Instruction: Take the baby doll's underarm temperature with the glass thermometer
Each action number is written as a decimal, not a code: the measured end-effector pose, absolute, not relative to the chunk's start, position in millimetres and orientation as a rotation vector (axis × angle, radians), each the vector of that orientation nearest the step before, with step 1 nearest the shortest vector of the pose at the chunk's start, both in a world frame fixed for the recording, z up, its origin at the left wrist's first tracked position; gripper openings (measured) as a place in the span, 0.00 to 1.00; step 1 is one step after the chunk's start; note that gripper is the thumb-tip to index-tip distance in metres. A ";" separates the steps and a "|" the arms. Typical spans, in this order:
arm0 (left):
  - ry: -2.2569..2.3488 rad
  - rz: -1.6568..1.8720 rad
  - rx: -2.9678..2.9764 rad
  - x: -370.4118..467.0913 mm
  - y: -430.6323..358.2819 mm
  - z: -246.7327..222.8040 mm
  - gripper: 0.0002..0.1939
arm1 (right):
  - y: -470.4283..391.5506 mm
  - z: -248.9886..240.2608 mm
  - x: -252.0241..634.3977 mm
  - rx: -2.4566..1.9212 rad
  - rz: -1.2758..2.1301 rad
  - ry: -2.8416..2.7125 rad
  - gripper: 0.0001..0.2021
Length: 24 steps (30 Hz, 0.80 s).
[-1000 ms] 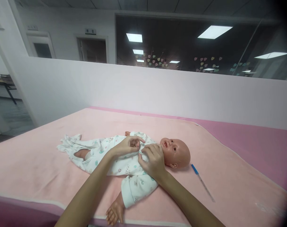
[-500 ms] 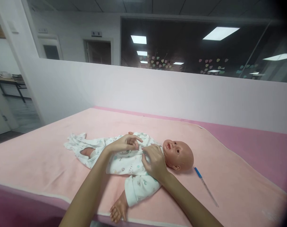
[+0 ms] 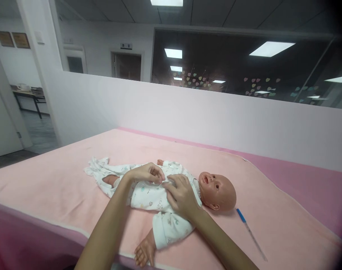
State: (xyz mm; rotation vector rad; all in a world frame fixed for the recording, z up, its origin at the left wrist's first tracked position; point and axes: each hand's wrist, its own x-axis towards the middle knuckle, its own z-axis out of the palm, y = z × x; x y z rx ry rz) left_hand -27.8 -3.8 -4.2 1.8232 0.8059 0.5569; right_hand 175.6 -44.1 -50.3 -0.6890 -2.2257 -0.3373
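Observation:
A baby doll [image 3: 220,190] lies on its back, its head to the right. It wears a white printed romper [image 3: 148,197], with one doll leg showing through an opening at the left. My left hand [image 3: 148,173] is over the doll's belly, fingers bent and pinched on the edge of the romper's front. Close beside it, my right hand [image 3: 182,193] rests on the doll's chest, thumb and fingers closed on the same strip of cloth. The fingertips of both hands nearly meet there. Whether they hold a tie or a snap is too small to tell.
The doll lies on a pink padded sheet [image 3: 61,168] over a table. A thin clear stick with a blue cap [image 3: 241,215], perhaps a thermometer, lies right of the doll's head. A white low wall [image 3: 187,108] stands behind, and a doorway opens at the left.
Both hands have closed from loosely curled above the romper to pinching its front edge. My view has shifted slightly left and up; the doll has stayed in place.

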 end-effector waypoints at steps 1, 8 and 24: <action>0.799 0.574 1.812 -28.1 -3.8 -4.6 0.12 | -43.2 -49.8 172.3 -0.698 -0.369 -2.232 0.09; 0.722 0.680 1.774 -28.1 -8.1 -0.3 0.08 | -37.1 -50.0 145.2 -0.836 -0.426 -2.160 0.07; 0.805 0.807 1.728 -30.5 -5.5 -0.5 0.15 | -48.9 -55.9 150.6 -0.613 -0.173 -2.038 0.10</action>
